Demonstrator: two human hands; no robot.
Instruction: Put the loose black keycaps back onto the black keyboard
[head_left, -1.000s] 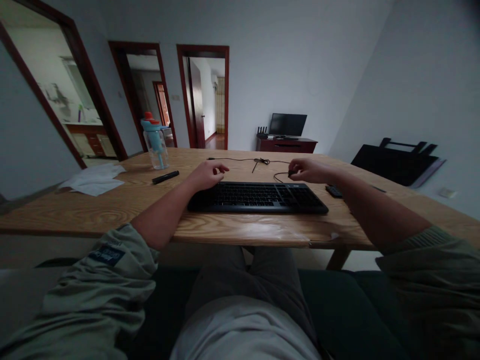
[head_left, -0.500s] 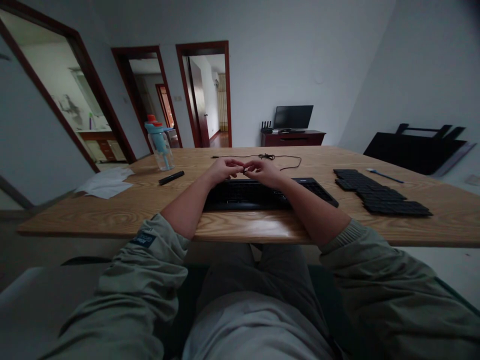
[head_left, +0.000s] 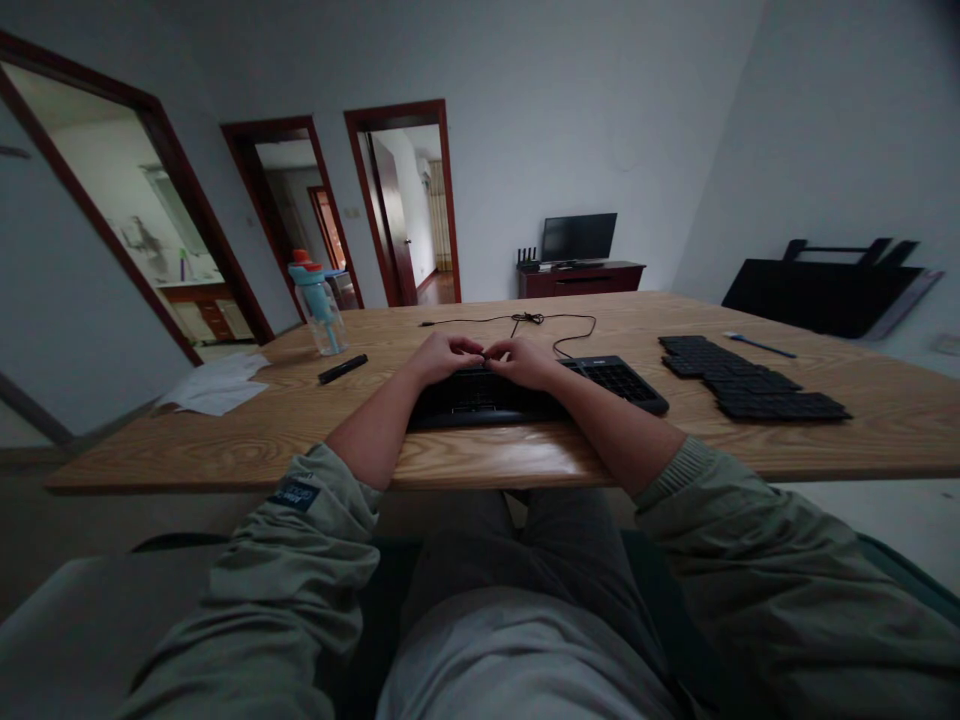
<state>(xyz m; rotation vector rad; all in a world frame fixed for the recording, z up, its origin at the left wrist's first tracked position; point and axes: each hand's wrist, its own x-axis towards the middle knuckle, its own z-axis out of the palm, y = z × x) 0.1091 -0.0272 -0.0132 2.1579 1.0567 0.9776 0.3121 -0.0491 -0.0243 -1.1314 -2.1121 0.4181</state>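
A black keyboard (head_left: 615, 380) lies on the wooden table (head_left: 487, 455) in front of me. Over its middle, my left hand (head_left: 442, 357) and my right hand (head_left: 529, 362) meet fingertip to fingertip, all fingers curled in. What sits between the fingertips is too small to make out. My forearms rest on the table's near edge. To the right of the keyboard, rows of dark flat key pieces (head_left: 750, 385) are laid out on the wood. The keyboard's thin black cable (head_left: 525, 320) runs behind my hands.
A clear bottle with a blue and red lid (head_left: 319, 305) stands at the back left, with a black marker (head_left: 343, 369) and white paper (head_left: 217, 385) near it. A thin blue tool (head_left: 757, 345) lies behind the key pieces. A folded black table (head_left: 825, 290) leans on the right wall.
My right hand moved left from the keyboard's far right corner, pinching a small dark piece, and met my left hand over the middle. My view turned right, revealing the key pieces.
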